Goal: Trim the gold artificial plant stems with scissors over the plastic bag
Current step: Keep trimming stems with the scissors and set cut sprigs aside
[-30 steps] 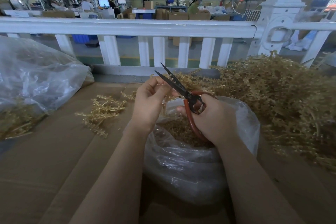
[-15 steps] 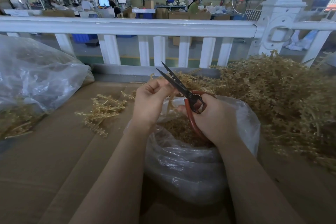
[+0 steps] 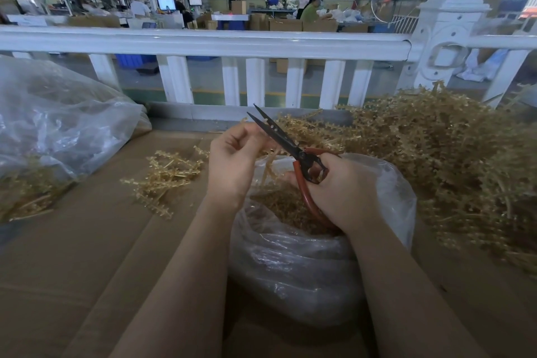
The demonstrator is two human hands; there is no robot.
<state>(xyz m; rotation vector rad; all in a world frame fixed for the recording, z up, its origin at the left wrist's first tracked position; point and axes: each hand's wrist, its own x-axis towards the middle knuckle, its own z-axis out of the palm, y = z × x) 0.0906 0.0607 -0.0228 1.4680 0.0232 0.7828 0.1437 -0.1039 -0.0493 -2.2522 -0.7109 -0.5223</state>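
Observation:
My left hand [image 3: 232, 163] pinches a gold plant stem [image 3: 268, 161] that hangs down over the open clear plastic bag [image 3: 305, 264]. My right hand [image 3: 343, 186] grips the red-handled scissors [image 3: 290, 148], whose dark blades stand slightly apart and point up and left beside my left fingers. Gold trimmings lie inside the bag. A large heap of gold stems [image 3: 436, 160] fills the right side.
A small pile of gold stems [image 3: 165, 177] lies on the cardboard surface [image 3: 87, 256] to the left. A second clear bag [image 3: 58, 125] with gold stems sits at far left. A white railing [image 3: 203, 41] runs behind the work area.
Both hands have stayed over the bag. The stem in my left hand now hangs lower and shows more clearly between my hands; the scissor blades stay slightly apart.

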